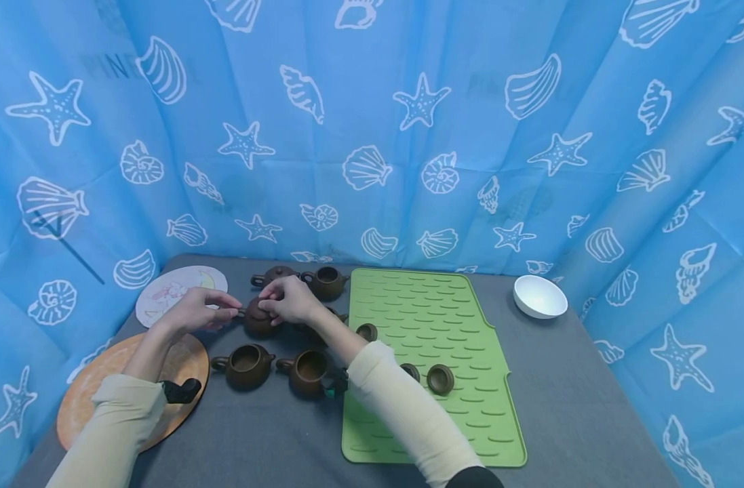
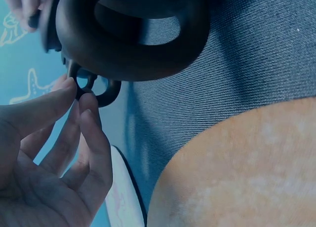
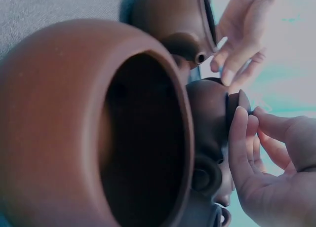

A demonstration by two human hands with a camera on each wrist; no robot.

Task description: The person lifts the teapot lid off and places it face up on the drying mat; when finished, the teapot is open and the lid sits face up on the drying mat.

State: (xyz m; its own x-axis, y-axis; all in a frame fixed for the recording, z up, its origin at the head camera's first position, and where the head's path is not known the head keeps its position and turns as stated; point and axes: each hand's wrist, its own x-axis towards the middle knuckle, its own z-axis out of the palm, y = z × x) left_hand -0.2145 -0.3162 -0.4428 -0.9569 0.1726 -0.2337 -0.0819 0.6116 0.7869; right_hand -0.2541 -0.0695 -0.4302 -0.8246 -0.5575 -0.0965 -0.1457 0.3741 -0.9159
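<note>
My left hand [image 1: 203,308] pinches the loop handle of a small brown clay teapot [image 1: 260,325] between thumb and fingers; the grip shows in the left wrist view. My right hand [image 1: 291,298] holds the lid [image 3: 237,106] by its knob with the fingertips, right at that teapot's mouth. Two lidless brown teapots, one at left [image 1: 245,381] and one at right [image 1: 307,388], stand nearer to me. Behind the hands are a lidded teapot [image 1: 278,272] and a lidless one [image 1: 327,290]. My right forearm mostly hides another teapot.
On the green mat [image 1: 426,312] lie several small brown lids, one [image 1: 440,379] near its middle. A white bowl [image 1: 540,298] stands at the far right. An orange-brown round board [image 1: 179,366] and a pale oval plate [image 1: 179,285] lie at left. A blue curtain [image 1: 372,135] hangs behind the table.
</note>
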